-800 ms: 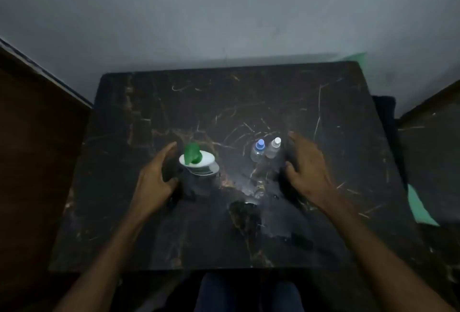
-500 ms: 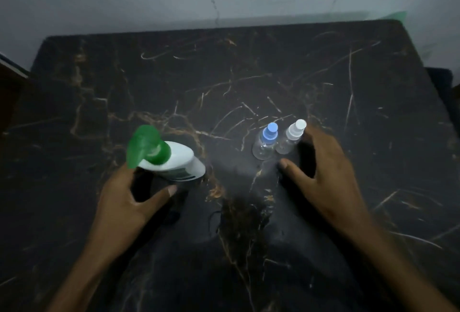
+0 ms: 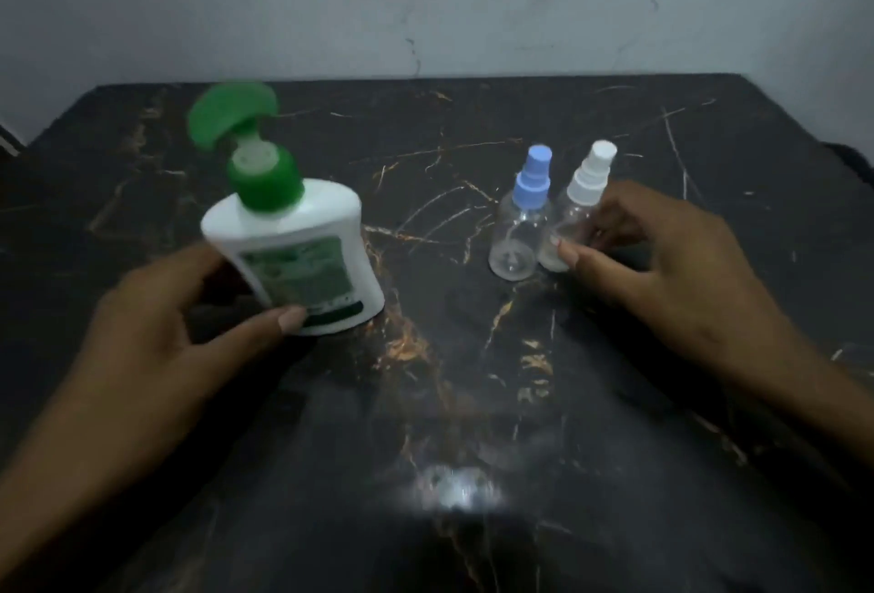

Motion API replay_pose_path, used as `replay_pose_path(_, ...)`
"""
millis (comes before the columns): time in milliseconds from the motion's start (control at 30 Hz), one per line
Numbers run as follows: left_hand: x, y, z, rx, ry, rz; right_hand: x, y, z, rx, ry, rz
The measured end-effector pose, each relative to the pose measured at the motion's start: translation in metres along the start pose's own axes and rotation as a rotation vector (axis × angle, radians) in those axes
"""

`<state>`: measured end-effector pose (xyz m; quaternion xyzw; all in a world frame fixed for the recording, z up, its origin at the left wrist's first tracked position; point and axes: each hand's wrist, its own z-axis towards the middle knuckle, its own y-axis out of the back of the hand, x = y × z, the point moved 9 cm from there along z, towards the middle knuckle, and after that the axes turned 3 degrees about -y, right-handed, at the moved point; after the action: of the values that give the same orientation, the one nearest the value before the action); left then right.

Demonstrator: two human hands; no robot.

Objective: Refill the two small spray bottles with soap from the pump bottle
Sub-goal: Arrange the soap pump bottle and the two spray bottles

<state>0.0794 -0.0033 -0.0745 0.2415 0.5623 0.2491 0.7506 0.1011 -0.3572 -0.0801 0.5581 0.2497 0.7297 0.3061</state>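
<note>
Nearest, a bright glare spot (image 3: 456,493) shines on the dark marble table (image 3: 473,379) at its near edge. Both forearms reach in from the near corners.

On the left, the left hand (image 3: 156,332) grips the white pump bottle (image 3: 302,256) low on its body: the thumb presses the near face by the label's bottom corner, and the fingers curl round the bottle's left side. Most of the bottle stands above and to the right of the grip, tilted with its top leaning left and away. Whether its base touches the table cannot be told. Its green pump head (image 3: 231,119) sits at the far upper left, blurred.

On the right, the right hand (image 3: 662,270) pinches the white-capped spray bottle (image 3: 574,218), thumb tip on the near lower part of the clear body and fingers curled round its right side. The cap rises above and beyond the fingers. Just to its left, touching or nearly so, the blue-capped spray bottle (image 3: 520,223) stands upright and clear, outside the grip.

Beyond the table's far edge rises a pale grey wall (image 3: 425,1).
</note>
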Motion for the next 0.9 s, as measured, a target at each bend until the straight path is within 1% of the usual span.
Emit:
replay_pose_path(33,-0.002,0.0,-0.002,-0.018,-0.021,-0.008,-0.001,0.0,-0.001,-0.006,0.018,-0.011)
replay_pose_path(133,-0.022,-0.009,-0.009,0.046,-0.119,-0.04,-0.003,0.002,-0.007,-0.036,0.062,-0.064)
replay_pose_path(233,-0.029,-0.008,-0.008,0.075,-0.097,-0.015,-0.002,0.01,-0.012,-0.088,0.031,-0.039)
replay_pose_path(367,-0.029,-0.011,-0.019,0.053,-0.095,-0.085,0.0,0.011,-0.034,-0.143,0.014,-0.05)
replay_pose_path(500,-0.03,-0.01,-0.026,0.022,-0.066,-0.126,0.011,0.008,-0.059,-0.17,-0.012,0.001)
replay_pose_path(567,-0.033,-0.01,-0.029,0.032,-0.042,-0.131,0.024,0.001,-0.069,-0.147,0.011,0.004)
replay_pose_path(667,-0.032,-0.011,-0.028,0.068,0.009,-0.134,0.045,-0.021,-0.077,-0.054,0.041,0.043)
replay_pose_path(733,-0.027,-0.011,-0.027,0.054,0.038,-0.107,0.056,-0.031,-0.078,-0.011,0.053,0.062)
replay_pose_path(800,-0.026,-0.002,-0.032,-0.058,0.06,-0.036,0.063,-0.036,-0.079,0.034,0.062,0.046)
replay_pose_path(833,-0.03,0.007,-0.04,-0.168,0.052,0.01,0.065,-0.036,-0.079,0.058,0.064,0.025)
replay_pose_path(867,-0.039,0.017,-0.052,-0.311,0.015,0.047,0.066,-0.034,-0.08,0.078,0.07,-0.003)
replay_pose_path(900,-0.053,0.025,-0.069,-0.455,-0.057,0.06,0.069,-0.027,-0.08,0.076,0.082,-0.032)
